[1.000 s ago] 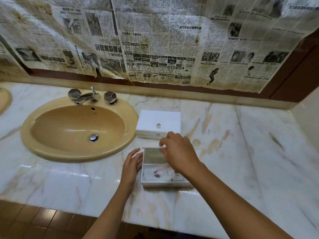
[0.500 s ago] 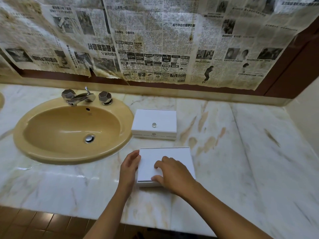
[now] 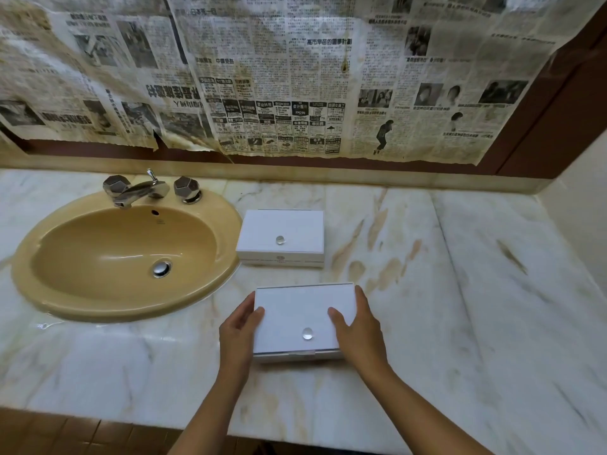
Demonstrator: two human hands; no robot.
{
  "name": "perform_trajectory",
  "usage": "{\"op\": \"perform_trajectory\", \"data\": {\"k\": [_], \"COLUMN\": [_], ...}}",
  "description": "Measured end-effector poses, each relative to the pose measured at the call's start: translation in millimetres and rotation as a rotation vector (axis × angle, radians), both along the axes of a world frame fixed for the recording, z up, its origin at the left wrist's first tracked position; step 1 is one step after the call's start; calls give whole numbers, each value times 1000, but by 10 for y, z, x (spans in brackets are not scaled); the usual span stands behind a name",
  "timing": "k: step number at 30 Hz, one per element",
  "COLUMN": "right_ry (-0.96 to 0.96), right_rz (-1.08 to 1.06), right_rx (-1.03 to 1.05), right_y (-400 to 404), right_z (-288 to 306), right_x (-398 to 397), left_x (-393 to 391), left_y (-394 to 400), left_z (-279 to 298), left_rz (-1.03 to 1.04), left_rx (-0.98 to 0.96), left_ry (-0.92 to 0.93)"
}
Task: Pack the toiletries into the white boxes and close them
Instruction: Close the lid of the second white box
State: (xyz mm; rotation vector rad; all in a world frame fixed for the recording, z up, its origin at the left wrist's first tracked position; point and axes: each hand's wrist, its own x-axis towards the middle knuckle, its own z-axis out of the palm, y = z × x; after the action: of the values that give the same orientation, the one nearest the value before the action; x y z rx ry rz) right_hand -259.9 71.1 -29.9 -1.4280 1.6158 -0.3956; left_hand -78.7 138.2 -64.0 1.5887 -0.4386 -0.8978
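On marble counter (image 3: 460,290), both hands, left (image 3: 238,330), right (image 3: 359,330), clasping closed near box (image 3: 303,320), labels unreadable

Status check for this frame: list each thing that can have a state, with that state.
Near white cardboard box: lid shut, held at both ends.
Far white cardboard box: lid shut, untouched.
Left hand: on near box's left end.
Right hand: on its right end.
Chrome tap: no water running.
Tan oval basin: empty.

Two white boxes (image 3: 281,236) sit on the surface (image 3: 460,290), both closed, each with one clear knob (image 3: 280,240). There is one sink (image 3: 124,254), one faucet (image 3: 138,190) with two handles (image 3: 186,188), and two hands (image 3: 238,333).
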Motion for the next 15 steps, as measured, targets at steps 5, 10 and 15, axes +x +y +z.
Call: {"op": "perform_trajectory", "data": {"k": [5, 10, 15], "right_ry": [-47, -21, -16], "right_rz": [-89, -193, -258], "right_rx": [-28, -91, -113], "right_y": [-129, -483, -936], "right_z": [110, 222, 202], "right_x": [-315, -791, -1140], "left_x": [-287, -752, -1130], "left_y": [-214, -667, -1235], "left_z": [90, 210, 298], "left_rz": [-53, -152, -242], "left_rx": [-37, -83, -110], "left_ry": [-46, -64, -66]}}
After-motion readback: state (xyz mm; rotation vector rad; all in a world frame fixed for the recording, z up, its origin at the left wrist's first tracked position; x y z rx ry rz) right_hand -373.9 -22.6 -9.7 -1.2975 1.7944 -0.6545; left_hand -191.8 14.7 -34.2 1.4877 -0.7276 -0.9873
